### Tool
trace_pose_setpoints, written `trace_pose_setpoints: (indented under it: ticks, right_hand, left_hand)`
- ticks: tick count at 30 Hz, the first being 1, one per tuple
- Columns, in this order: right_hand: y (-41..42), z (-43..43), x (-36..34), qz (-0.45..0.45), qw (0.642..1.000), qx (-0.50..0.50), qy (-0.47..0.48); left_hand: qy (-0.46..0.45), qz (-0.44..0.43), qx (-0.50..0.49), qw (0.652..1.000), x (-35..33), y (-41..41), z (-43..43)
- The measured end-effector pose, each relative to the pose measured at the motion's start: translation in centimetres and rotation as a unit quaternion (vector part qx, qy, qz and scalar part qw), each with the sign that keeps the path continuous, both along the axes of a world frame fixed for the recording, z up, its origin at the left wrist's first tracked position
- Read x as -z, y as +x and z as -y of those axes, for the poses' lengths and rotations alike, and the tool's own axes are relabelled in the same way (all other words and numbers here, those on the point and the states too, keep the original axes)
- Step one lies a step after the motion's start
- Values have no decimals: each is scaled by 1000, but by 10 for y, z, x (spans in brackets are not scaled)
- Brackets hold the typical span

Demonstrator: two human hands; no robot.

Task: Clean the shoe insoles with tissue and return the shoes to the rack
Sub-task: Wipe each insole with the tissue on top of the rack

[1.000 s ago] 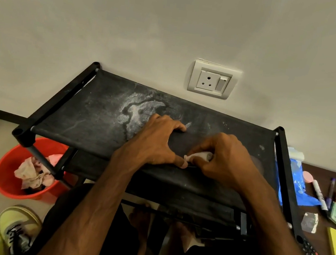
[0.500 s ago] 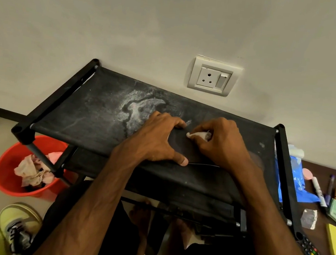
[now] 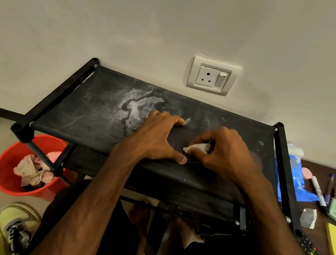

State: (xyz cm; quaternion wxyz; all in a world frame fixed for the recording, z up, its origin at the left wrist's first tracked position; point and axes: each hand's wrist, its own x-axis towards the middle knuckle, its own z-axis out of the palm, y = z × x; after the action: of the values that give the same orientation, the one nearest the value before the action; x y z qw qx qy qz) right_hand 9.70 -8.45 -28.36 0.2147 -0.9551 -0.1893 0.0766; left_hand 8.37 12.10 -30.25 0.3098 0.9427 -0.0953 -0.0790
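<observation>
You are leaning over the dusty black rack [image 3: 101, 115] while the yellow shoes [image 3: 17, 225] are sitting on the floor off to its left, your left hand [image 3: 157, 138] pressing spread fingers down to steady the fabric, your right hand [image 3: 223, 153] pinching a rolled tissue [image 3: 197, 147] against it, seemingly scrubbing

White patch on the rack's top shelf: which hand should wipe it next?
Right, probably: the right hand grips the tissue; the left hand lies splayed, bare, at the edge of the patch.

No legible text anywhere. The marker [image 3: 317, 191] barrel carries print, too small to read. Remote [image 3: 307, 247] buttons likewise.
</observation>
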Motion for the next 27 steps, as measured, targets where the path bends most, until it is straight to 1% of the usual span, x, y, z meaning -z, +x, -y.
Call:
trace_pose_setpoints:
  ticks: [4,7,11,14,17,20,24,27]
  right_hand:
    - [12,-12,7,70,996,52,25]
    - [24,-22,11,93,993,62,36]
    - [24,-32,12,75,996,-4,39]
    - [18,-35,11,44,996,-62,45]
    - [16,-32,8,5,995,-87,50]
    - [23,-20,5,24,997,-59,32]
    - [34,-1,6,58,997,33,46]
    - [35,1,6,48,997,37,46]
  left_hand:
    - [-24,-18,-5,1000,0,-1,1]
    - [-24,-30,-7,999,0,-1,1]
    - [-27,-40,-13,999,-2,-1,1]
    - [-34,-41,-13,998,-3,-1,2]
    - [-39,-38,-16,998,-2,-1,1]
    - [-35,-35,-18,999,0,-1,0]
    - [-45,-33,-23,998,2,-1,0]
    - [-51,-33,-25,998,1,-2,1]
